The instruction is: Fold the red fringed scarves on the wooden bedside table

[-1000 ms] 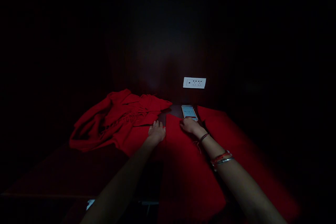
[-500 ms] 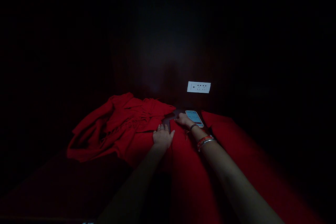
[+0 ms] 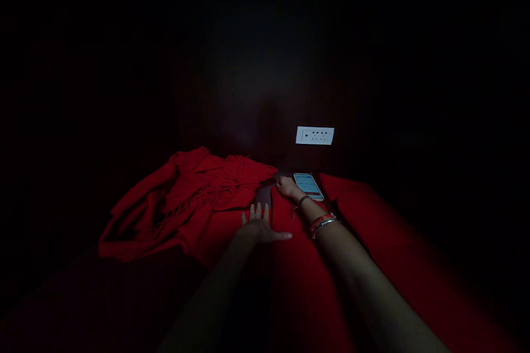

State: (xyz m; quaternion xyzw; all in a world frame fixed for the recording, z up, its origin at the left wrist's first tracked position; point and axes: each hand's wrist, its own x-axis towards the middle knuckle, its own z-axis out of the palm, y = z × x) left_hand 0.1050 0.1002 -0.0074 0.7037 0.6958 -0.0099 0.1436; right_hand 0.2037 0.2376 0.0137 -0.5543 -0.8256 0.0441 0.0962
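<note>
L hand splayed, thumb over mid red cloth. R hand curled at cloth's far end; can't tell if gripping.

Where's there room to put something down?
A small patch of table shows just past the left hand, between the crumpled red cloth and middle cloth. Front-left, before the crumpled cloth, looks bare but dim. It's crowded around the right hand: middle cloth, phone, rightmost cloth.

Left hand has splayed wider, thumb stretched sideways
</note>
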